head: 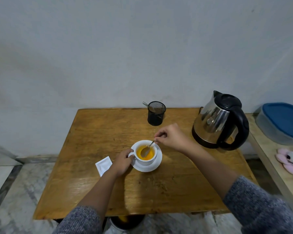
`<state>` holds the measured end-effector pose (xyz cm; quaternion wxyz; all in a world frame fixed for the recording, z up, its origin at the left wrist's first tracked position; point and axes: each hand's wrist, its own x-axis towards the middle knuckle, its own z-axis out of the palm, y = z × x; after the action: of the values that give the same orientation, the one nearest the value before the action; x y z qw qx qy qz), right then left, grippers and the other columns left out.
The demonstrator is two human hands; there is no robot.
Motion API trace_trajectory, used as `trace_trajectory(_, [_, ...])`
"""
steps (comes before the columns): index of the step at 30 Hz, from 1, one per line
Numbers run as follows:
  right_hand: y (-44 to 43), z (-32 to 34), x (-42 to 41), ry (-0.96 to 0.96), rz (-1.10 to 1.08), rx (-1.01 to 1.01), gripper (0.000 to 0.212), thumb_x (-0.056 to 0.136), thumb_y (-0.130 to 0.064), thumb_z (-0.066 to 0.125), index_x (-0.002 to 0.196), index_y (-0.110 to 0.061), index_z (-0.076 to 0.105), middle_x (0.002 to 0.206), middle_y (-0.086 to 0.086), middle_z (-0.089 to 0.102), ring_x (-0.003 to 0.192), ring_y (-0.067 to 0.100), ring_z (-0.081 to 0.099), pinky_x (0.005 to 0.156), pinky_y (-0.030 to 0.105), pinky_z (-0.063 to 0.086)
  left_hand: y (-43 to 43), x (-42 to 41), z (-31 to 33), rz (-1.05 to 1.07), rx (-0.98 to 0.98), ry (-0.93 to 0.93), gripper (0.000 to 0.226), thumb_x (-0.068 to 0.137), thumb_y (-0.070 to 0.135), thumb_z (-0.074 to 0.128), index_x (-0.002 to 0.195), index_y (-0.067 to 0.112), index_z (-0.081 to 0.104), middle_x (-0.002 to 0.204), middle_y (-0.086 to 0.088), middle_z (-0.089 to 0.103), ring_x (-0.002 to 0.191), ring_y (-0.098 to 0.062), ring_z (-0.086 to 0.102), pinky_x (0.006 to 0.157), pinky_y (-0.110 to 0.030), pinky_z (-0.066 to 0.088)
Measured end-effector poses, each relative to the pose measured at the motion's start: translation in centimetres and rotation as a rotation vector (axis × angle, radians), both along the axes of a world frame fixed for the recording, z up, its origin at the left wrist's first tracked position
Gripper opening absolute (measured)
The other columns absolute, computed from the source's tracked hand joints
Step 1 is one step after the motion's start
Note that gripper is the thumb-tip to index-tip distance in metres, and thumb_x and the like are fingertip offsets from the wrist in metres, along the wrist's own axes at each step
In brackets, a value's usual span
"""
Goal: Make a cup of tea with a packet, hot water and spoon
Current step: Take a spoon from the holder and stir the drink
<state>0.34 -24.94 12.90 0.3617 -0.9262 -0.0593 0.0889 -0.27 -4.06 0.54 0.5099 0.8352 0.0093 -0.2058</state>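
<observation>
A white cup (pixel 146 162) holding orange-yellow liquid stands on a white saucer (pixel 155 167) in the middle of the wooden table (pixel 176 183). My left hand (pixel 123 162) grips the cup's handle at its left side. My right hand (pixel 171 136) pinches the top of a metal spoon (pixel 146 150), whose bowl dips into the liquid. A white packet (pixel 103 165) lies flat on the table just left of my left hand. The steel kettle (pixel 216 120) with a black handle and lid stands at the table's back right.
A black mesh holder (pixel 156 114) with cutlery stands at the table's back edge, near the wall. To the right, a second surface carries a blue-lidded container (pixel 282 122) and a pink plush toy (pixel 291 161). Tiled floor lies on the left.
</observation>
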Motion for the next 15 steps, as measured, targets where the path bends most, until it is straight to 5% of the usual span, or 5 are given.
trace_trajectory(4, [0.9, -0.6, -0.1, 0.044, -0.024, 0.012, 0.018, 0.091, -0.015, 0.06, 0.102, -0.006, 0.07, 0.097, 0.009, 0.073, 0.089, 0.017, 0.068, 0.083, 0.033, 0.057, 0.1, 0.0, -0.4, -0.001, 0.017, 0.004, 0.02, 0.092, 0.023, 0.047, 0.106, 0.022, 0.061, 0.114, -0.006, 0.061, 0.104, -0.023, 0.055, 0.091, -0.039, 0.043])
trace_trajectory(8, [1.9, -0.8, 0.0, 0.027, 0.156, -0.153, 0.024, 0.096, -0.016, 0.05, 0.108, -0.004, 0.067, 0.106, 0.013, 0.069, 0.093, 0.022, 0.062, 0.075, 0.03, 0.048, 0.2, 0.0, -0.5, -0.004, 0.016, -0.002, 0.02, 0.091, 0.024, 0.046, 0.105, 0.023, 0.061, 0.114, -0.007, 0.061, 0.103, -0.023, 0.055, 0.086, -0.035, 0.042])
trace_trajectory(15, [2.2, -1.0, -0.1, 0.001, 0.344, -0.352, 0.026, 0.097, -0.015, 0.044, 0.109, -0.004, 0.065, 0.108, 0.013, 0.065, 0.096, 0.025, 0.059, 0.083, 0.039, 0.05, 0.1, 0.1, -0.5, -0.006, 0.004, 0.0, 0.019, 0.092, 0.022, 0.046, 0.104, 0.024, 0.06, 0.117, -0.008, 0.06, 0.104, -0.023, 0.054, 0.09, -0.039, 0.042])
